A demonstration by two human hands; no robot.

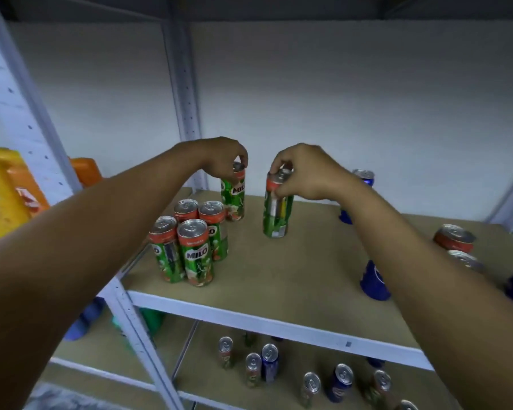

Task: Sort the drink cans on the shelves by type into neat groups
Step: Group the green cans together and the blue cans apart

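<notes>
While both arms reach over the tan board shelf (279, 270), the left hand (225, 161) pinches the rim of a tall green Milo can with an orange top band (234, 196), standing near the back left corner. The right hand (305, 173) grips the top of a second green can of the same kind (276, 211), upright just beside it toward the middle. Four matching Milo cans (190, 244) cluster touching at the left edge. Blue cans (373, 282) stand along the right side, and mixed cans (267, 362) sit on the lower shelf (208, 377).
</notes>
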